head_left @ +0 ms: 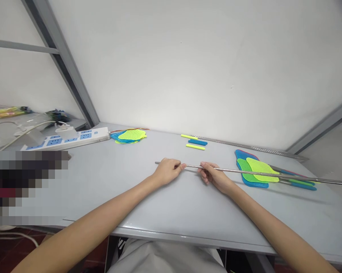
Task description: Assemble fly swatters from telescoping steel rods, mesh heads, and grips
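Observation:
My left hand (168, 170) is closed around a thin metal rod (230, 170) near its left end, which pokes out past the fist. Farther along, my right hand (213, 176) pinches the same rod between thumb and fingers. The rod runs level above the table and reaches out to the right edge of the view. Beneath its right part lie fly swatters with mesh heads, a yellow one (262, 169) on top of green and blue ones. Beyond my hands are short yellow handle tubes (195, 147) and blue handle tubes (197, 142).
Loose blue and yellow swatter heads (132, 135) lie at the back left, beside a white power strip (74, 138) with plugs and cables. Several metal rods (250, 147) rest along the wall. The grey table (171, 216) has its front edge close to my body.

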Tool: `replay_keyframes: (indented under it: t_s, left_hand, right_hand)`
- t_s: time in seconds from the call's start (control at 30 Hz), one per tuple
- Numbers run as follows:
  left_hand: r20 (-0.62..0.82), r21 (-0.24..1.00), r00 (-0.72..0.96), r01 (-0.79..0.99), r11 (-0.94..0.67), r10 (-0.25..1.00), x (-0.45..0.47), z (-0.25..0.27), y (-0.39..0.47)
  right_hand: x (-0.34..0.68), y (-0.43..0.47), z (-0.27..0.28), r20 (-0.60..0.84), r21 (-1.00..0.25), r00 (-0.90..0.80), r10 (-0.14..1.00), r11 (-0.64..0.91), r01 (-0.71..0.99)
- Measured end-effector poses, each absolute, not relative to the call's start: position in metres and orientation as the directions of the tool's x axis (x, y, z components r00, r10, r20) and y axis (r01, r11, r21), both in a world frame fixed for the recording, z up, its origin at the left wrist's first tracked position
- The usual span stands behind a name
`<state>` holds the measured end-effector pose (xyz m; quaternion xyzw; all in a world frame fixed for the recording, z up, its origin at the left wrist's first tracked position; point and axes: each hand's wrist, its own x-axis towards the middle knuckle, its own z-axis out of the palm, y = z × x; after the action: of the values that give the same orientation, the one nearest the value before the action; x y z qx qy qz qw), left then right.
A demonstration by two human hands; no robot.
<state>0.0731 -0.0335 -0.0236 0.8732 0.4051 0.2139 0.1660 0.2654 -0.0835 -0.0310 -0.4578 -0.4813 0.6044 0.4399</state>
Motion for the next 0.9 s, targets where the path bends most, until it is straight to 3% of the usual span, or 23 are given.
replay_keyframes:
  t_s: [0.9]
  left_hand:
    - [0.227, 0.431, 0.601, 0.644, -0.633, 0.766, 0.0722, -0.0248, -0.0319]
  right_hand:
    - [0.2645, -0.0827, -0.0325, -0.152, -0.972, -0.172, 0.973, -0.179, -0.153]
